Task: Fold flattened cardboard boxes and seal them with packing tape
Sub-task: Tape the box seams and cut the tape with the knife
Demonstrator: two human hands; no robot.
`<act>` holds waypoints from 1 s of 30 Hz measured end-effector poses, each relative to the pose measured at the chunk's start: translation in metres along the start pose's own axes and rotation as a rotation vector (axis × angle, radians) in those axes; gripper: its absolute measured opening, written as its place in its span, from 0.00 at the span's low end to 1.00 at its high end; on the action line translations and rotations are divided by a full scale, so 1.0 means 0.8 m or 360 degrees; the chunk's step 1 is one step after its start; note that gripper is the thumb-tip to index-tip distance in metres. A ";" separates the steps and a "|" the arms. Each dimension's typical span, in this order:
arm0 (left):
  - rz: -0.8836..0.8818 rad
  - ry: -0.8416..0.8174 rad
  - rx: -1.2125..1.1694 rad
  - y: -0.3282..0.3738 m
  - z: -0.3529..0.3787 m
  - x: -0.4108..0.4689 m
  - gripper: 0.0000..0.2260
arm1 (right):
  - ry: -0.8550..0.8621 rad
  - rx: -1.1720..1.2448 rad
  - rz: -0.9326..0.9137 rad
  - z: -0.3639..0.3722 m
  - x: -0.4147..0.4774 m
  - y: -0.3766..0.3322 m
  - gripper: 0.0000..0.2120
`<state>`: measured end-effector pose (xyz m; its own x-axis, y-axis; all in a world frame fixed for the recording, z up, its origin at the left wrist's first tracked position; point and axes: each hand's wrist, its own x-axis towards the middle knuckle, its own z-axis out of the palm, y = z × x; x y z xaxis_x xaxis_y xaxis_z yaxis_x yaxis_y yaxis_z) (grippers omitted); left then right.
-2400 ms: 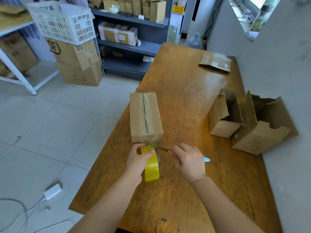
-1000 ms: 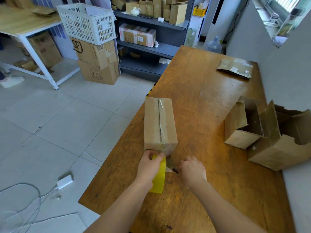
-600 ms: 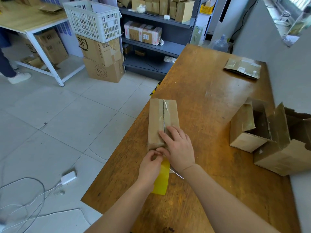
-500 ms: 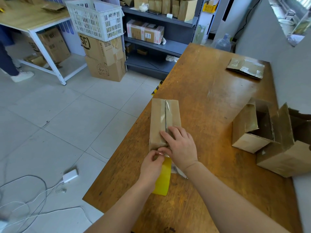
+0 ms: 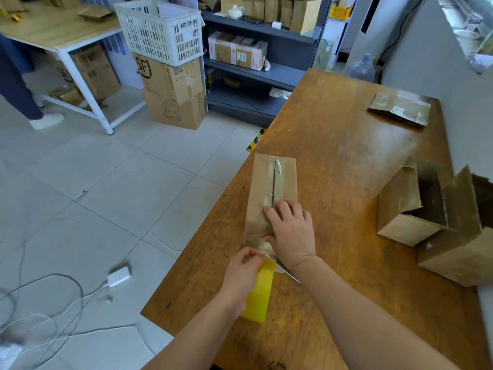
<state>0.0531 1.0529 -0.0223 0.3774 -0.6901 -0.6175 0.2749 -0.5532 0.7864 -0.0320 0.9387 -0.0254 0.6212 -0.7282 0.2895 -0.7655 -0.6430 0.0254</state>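
Left hand (image 5: 241, 273): you grasp the tape roll (image 5: 260, 295) just nearside of the box (image 5: 272, 182), apparently to tension the tape (image 5: 262, 245) | Right hand (image 5: 290, 233): released, its flat fingers press the box top just beyond that grip, probably bonding the tape.

On the worktop (image 5: 333, 129) — one taped box (image 5: 274, 182), two open boxes (image 5: 400, 231) (image 5: 453, 260), one flattened box (image 5: 400, 108), one yellow tape roll (image 5: 260, 297). Off it — one white crate (image 5: 160, 30) atop two stacked cartons (image 5: 170, 78) (image 5: 176, 113).
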 end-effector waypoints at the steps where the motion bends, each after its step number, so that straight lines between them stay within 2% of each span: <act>1: 0.0005 0.0002 -0.0010 0.002 -0.002 -0.001 0.08 | 0.0024 0.0043 0.0008 0.000 0.000 0.001 0.35; 6: 0.0063 -0.0049 -0.0065 0.019 -0.010 -0.001 0.06 | 0.0118 0.0294 0.0061 -0.009 -0.001 0.003 0.28; 10: 0.0102 -0.0122 -0.0019 0.036 -0.013 -0.006 0.07 | 0.0003 0.0309 0.0020 -0.019 0.004 0.001 0.32; 12: 0.0141 -0.0160 0.0004 0.042 -0.015 -0.011 0.06 | 0.0002 0.0449 -0.0018 -0.024 0.002 0.007 0.32; 14: 0.0185 -0.0190 0.0026 0.049 -0.019 -0.016 0.05 | 0.0082 0.0696 0.0068 -0.033 -0.006 0.011 0.26; 17: 0.0282 -0.0241 0.0017 0.066 -0.022 -0.026 0.06 | 0.0355 0.1130 0.0336 -0.060 -0.020 0.006 0.06; 19: 0.0331 -0.0256 -0.0001 0.081 -0.025 -0.036 0.06 | 0.0286 0.1460 0.0531 -0.084 -0.023 -0.006 0.14; 21: 0.0384 -0.0268 -0.0039 0.096 -0.027 -0.046 0.05 | 0.0252 0.1697 0.0654 -0.100 -0.027 -0.014 0.17; 25: 0.0548 -0.0174 -0.0239 0.124 -0.030 -0.067 0.05 | 0.0040 0.2050 0.0630 -0.123 -0.025 -0.026 0.20; 28: 0.0637 -0.0182 -0.0421 0.140 -0.032 -0.080 0.10 | -0.0224 0.2337 0.0549 -0.139 -0.020 -0.027 0.34; 30: 0.0711 -0.0186 -0.0430 0.149 -0.034 -0.084 0.12 | -0.0293 0.2443 0.0495 -0.149 -0.013 -0.028 0.37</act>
<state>0.0848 1.0463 0.1131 0.4129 -0.8868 -0.2075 0.3341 -0.0645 0.9403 -0.0414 0.9889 0.0851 0.5770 -0.8165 -0.0203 -0.0401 -0.0035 -0.9992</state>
